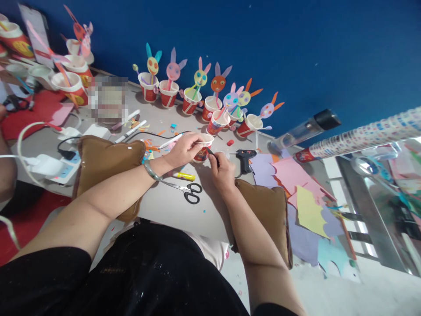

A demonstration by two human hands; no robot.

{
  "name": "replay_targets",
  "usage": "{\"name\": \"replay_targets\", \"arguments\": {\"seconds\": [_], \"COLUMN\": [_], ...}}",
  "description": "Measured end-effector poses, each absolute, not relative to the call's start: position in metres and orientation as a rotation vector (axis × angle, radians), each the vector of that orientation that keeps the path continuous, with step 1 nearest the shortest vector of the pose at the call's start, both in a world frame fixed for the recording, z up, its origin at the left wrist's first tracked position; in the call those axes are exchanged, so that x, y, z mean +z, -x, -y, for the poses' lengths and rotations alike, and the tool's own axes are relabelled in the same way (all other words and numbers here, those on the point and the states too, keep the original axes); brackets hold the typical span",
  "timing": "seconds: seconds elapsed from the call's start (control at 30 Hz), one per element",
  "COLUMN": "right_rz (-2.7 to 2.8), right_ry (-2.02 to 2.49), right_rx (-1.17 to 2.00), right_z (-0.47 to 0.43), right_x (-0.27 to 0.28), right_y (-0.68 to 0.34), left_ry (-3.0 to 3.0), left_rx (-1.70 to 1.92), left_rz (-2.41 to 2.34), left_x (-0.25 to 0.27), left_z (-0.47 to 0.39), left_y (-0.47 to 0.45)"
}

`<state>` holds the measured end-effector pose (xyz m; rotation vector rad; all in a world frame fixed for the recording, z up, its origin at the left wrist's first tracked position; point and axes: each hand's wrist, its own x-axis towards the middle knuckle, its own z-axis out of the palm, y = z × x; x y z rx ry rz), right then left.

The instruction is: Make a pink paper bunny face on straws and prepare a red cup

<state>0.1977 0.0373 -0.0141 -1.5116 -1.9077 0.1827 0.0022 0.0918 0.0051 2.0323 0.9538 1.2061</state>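
A red and white paper cup [201,153] stands tilted slightly between my hands over the table. My left hand [185,148] is closed on its rim from the left, thumb and fingers at the cup's mouth. My right hand [222,170] is closed around a thin dark tool [209,152], its tip against the cup's right side; its exact kind is hidden by my fingers. Black-handled scissors [189,191] and a yellow tube [185,176] lie just below the cup. To the right of my right hand is a black glue gun [245,160].
Several paper cups with rabbit-faced figures [173,72] line the blue wall [263,48]. Brown cushions [108,162] lie under my forearms. Coloured paper sheets [311,210] and a long stack of cups [355,134] are at right. A power strip [67,171] and another person's arm [6,166] are at left.
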Motion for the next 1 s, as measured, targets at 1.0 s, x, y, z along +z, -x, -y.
{"name": "replay_targets", "arguments": {"seconds": [1.0], "right_rz": [1.887], "right_ry": [1.593], "right_rx": [0.206], "right_z": [-0.0288], "right_x": [-0.0071], "right_y": [-0.1888], "left_ry": [-2.218], "left_rx": [1.274], "left_rz": [-0.999], "left_x": [-0.0054], "left_z": [-0.0911], "left_y": [-0.0070]}}
